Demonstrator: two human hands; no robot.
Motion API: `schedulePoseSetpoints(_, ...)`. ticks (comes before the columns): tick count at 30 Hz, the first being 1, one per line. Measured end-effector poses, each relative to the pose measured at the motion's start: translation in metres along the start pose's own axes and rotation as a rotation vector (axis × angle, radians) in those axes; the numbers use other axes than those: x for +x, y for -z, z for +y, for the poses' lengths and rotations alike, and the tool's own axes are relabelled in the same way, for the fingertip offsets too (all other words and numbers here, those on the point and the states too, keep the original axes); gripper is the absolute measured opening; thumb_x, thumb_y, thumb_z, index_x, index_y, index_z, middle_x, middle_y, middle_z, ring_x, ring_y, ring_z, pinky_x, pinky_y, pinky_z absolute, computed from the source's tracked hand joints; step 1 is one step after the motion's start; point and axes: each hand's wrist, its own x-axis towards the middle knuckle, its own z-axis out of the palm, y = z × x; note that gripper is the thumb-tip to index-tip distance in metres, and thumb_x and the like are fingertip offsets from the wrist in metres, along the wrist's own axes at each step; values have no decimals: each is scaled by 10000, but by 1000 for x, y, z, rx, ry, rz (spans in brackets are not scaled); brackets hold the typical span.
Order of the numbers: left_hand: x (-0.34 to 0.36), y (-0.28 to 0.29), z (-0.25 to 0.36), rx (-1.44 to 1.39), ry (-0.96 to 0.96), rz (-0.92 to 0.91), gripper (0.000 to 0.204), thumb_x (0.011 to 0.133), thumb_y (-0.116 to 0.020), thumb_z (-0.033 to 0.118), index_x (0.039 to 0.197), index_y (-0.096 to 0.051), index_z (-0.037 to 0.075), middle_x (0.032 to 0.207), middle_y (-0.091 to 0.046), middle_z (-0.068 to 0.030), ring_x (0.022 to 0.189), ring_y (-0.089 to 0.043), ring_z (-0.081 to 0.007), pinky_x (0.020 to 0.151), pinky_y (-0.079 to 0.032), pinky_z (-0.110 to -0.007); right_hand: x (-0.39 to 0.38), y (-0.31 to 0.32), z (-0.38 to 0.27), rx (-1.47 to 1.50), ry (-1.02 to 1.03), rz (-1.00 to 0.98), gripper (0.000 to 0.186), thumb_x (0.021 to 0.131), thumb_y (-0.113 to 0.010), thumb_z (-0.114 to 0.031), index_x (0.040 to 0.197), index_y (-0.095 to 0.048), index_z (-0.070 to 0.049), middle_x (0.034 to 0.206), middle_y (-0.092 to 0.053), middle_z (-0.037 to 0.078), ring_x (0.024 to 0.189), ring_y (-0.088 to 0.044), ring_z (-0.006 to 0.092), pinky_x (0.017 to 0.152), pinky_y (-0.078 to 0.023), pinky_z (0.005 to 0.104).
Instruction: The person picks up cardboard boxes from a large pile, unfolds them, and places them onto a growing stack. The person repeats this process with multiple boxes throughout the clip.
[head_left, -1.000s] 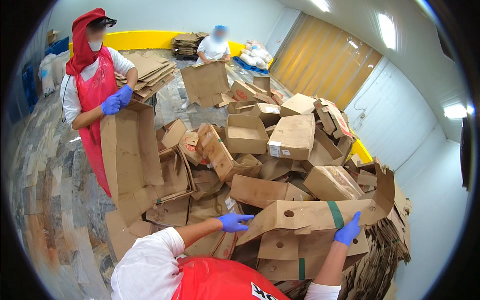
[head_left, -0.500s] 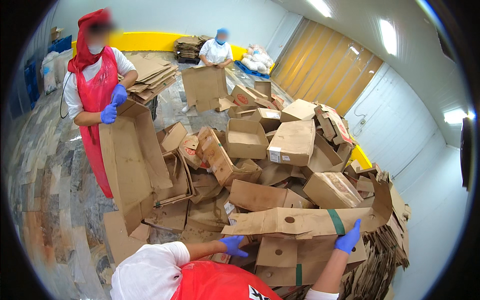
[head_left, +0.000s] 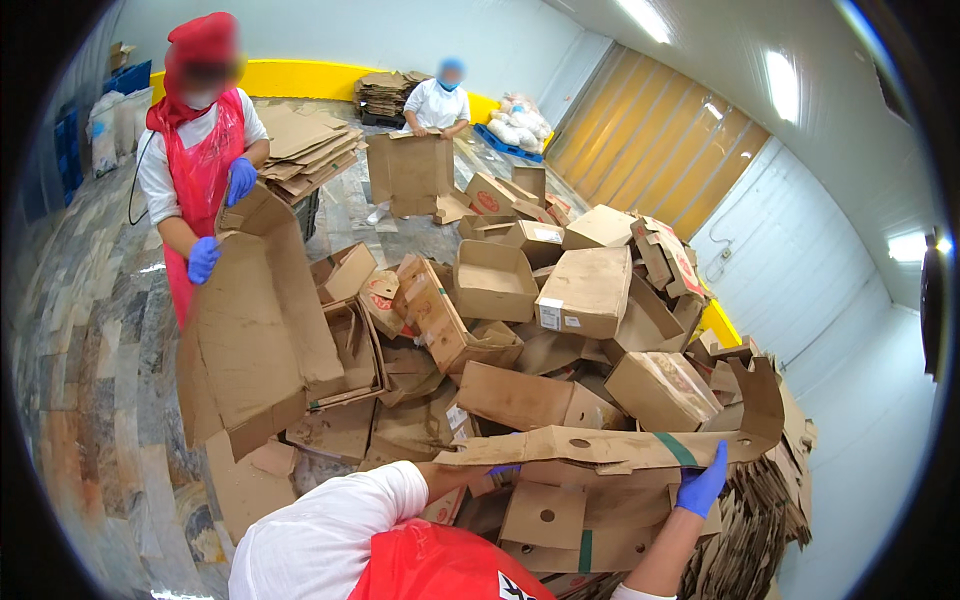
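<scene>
In front of me is a partly unfolded cardboard box (head_left: 620,451), brown, with round holes and a green stripe across its long upper wall. My right hand (head_left: 703,482), in a blue glove, grips that wall near its right end, fingers on the edge. My left hand (head_left: 505,468) reaches behind the same wall; only a scrap of blue glove shows, and its fingers are hidden. Below the wall lie a cardboard flap (head_left: 543,515) with a round hole and another green stripe; whether they belong to the same box I cannot tell.
A heap of cardboard boxes (head_left: 495,278) spreads ahead. Flattened cardboard (head_left: 740,530) is stacked at my right. At the left, a co-worker in a red apron (head_left: 205,160) holds a large open box (head_left: 250,330). Farther back, another co-worker (head_left: 437,105) holds a cardboard sheet (head_left: 410,175).
My left hand has gone behind the box wall, and its forearm has moved up. My right hand has shifted slightly right. The red-aproned co-worker's hands have moved apart, their box tilting left.
</scene>
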Motion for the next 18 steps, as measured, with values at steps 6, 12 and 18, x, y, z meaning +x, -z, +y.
schedulePoseSetpoints(6, 30, 2, 18, -98, -171, 4, 572, 1037, -522, 550, 1364, -640, 95, 1274, -673, -103, 1151, -643, -252, 1005, -483, -376, 6, 18, -9, -74, 30, 40, 588, 981, -669, -481, 1393, -558, -76, 1307, -633, 114, 1136, -634, 267, 914, -543, 428)
schedulePoseSetpoints(12, 33, -29, 34, 15, -124, 174, 435, 1057, -580, 454, 1015, -747, 55, 830, -699, -38, 786, -660, -194, 749, -532, -354, 36, 70, -23, -244, -30, -167, 603, 1035, -568, -499, 1493, -491, -115, 1432, -559, 112, 1227, -580, 294, 996, -480, 421)
schedulePoseSetpoints(18, 54, -35, 45, -323, 30, 325, 546, 1040, -591, 493, 863, -719, -8, 691, -652, -58, 661, -616, -146, 704, -514, -323, -23, 66, 18, -573, 0, -182, 624, 1061, -515, -475, 1597, -409, -173, 1612, -418, 89, 1327, -537, 285, 1086, -410, 426)
